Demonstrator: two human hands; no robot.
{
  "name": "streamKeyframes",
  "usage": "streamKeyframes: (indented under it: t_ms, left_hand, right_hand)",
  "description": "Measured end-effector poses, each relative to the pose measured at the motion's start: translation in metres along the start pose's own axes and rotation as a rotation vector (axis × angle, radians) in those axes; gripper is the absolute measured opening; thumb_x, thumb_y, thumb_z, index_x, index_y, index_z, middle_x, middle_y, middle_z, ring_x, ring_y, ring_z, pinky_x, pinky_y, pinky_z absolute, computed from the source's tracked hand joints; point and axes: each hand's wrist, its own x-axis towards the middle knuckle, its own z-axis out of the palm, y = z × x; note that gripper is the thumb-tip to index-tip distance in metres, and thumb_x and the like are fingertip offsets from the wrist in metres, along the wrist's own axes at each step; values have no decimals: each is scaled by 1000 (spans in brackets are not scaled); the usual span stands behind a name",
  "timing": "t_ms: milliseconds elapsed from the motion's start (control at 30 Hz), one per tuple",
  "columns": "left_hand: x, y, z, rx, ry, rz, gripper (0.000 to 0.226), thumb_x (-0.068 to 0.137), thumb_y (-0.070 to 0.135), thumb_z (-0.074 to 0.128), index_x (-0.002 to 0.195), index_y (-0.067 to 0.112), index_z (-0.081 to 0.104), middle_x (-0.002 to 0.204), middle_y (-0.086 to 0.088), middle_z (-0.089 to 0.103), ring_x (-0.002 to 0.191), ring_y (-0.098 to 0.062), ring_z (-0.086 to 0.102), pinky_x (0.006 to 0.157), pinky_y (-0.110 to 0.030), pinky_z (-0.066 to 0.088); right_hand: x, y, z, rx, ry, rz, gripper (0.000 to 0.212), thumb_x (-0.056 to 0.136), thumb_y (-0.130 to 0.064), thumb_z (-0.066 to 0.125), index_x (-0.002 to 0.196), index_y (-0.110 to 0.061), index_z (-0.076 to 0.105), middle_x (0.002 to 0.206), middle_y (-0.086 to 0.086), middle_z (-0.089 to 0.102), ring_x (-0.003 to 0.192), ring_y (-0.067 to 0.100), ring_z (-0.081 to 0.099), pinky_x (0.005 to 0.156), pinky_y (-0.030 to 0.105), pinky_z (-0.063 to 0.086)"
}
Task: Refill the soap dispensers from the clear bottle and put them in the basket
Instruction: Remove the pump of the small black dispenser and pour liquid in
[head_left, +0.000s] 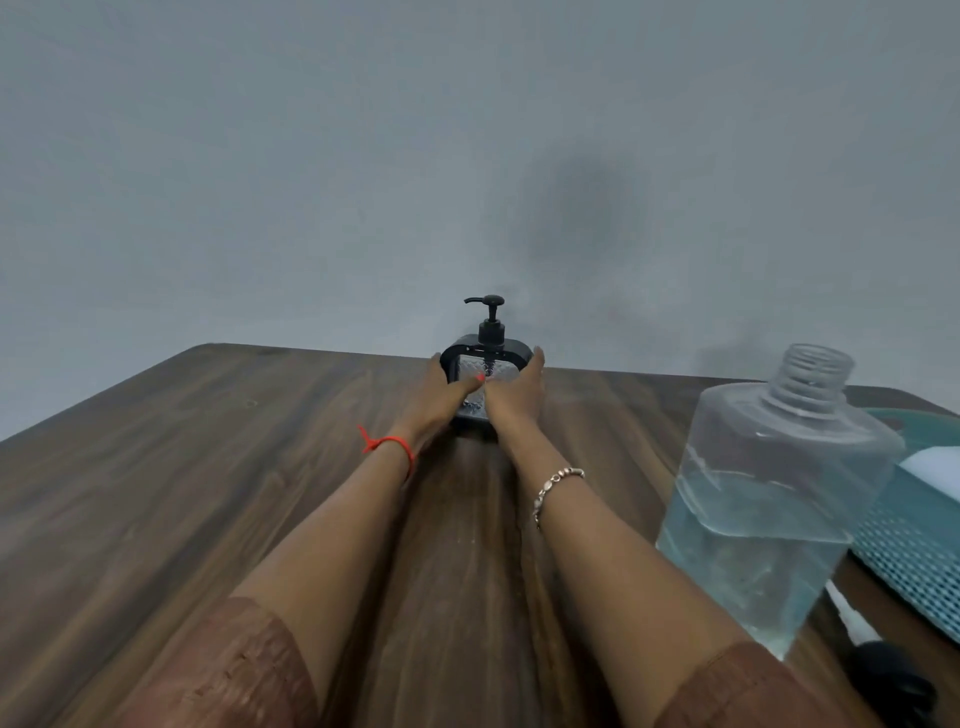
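Note:
A soap dispenser with a black frame, a patterned clear body and a black pump stands upright at the far edge of the wooden table. My left hand wraps its left side and my right hand presses its right side, so both hold it. The big clear bottle stands uncapped at the near right, roughly half full of pale liquid. Behind it lies the teal mesh basket, partly hidden by the bottle and cut off by the frame edge.
The brown wooden table ends at a grey wall just behind the dispenser. Something white lies in the basket. A white piece and a black object sit at the near right corner.

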Motion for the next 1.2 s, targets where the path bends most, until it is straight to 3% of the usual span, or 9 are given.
streamKeyframes:
  t_ms: [100, 200, 300, 467, 633, 767, 1033, 1133, 1200]
  left_hand:
    - [-1, -4, 0, -4, 43, 90, 33, 89, 8, 57, 122, 5, 52, 121, -13, 61, 109, -23, 58, 94, -31, 45]
    - [-12, 3, -6, -57, 63, 89, 41, 88, 6, 59, 126, 0, 45, 123, -18, 57, 104, -23, 57, 83, -20, 51]
    - [-30, 14, -17, -71, 3, 35, 44, 86, 13, 64, 125, 7, 45, 124, -14, 57, 107, -24, 58, 92, -36, 51]
    - [-69, 44, -31, -126, -38, -12, 49, 88, 14, 61, 131, 9, 39, 118, -6, 51, 95, -16, 57, 60, -20, 52]
    - [-114, 67, -42, -94, 3, -29, 49, 84, 9, 65, 123, 4, 36, 118, -11, 46, 99, -22, 52, 66, -31, 51]
    - [-151, 76, -49, -59, -50, -30, 41, 83, 10, 67, 116, 9, 43, 112, -5, 53, 88, -13, 59, 62, -33, 52]
    - [-216, 82, -53, -6, -147, -29, 31, 78, 8, 71, 99, 18, 52, 101, -1, 62, 96, -22, 62, 82, -49, 52]
    - [-235, 86, -56, -8, -164, -39, 36, 77, 7, 72, 108, 12, 53, 110, -6, 61, 100, -25, 62, 81, -48, 52]
    - [-245, 89, -57, -18, -211, -33, 35, 78, 6, 70, 110, 11, 55, 109, -5, 63, 101, -26, 62, 77, -45, 53]
  right_hand:
    - [-1, -3, 2, -17, 67, -6, 58, 85, -1, 48, 138, -13, 30, 140, 12, 40, 125, 32, 42, 104, 47, 37]
    - [-11, -9, -2, -18, 75, 3, 54, 85, 0, 47, 136, -12, 33, 137, 13, 43, 122, 32, 44, 102, 48, 38]
    - [-28, -18, -9, -34, 52, -20, 54, 84, 0, 45, 135, -15, 33, 134, 12, 45, 124, 32, 41, 104, 49, 36]
    - [-66, -39, -27, -54, 27, -65, 50, 83, 0, 42, 130, -15, 37, 131, 12, 46, 124, 32, 37, 105, 47, 33]
    - [-116, -49, -53, -27, -83, -95, 43, 82, -5, 41, 124, -10, 41, 124, 12, 52, 112, 31, 51, 96, 49, 43]
    - [-148, -50, -76, -53, -173, -198, 20, 86, -22, 47, 101, -8, 46, 106, 7, 51, 95, 19, 48, 78, 31, 36]
    - [-191, -54, -106, -217, -108, -404, 34, 77, -44, 66, 88, -12, 63, 98, 3, 54, 101, 22, 50, 92, 40, 41]
    - [-200, -58, -114, -218, -144, -420, 29, 74, -40, 71, 72, -13, 60, 90, 2, 53, 101, 25, 49, 88, 41, 39]
    - [-205, -62, -123, -242, -191, -446, 33, 70, -39, 74, 62, -14, 53, 84, 1, 51, 96, 21, 45, 76, 32, 30]
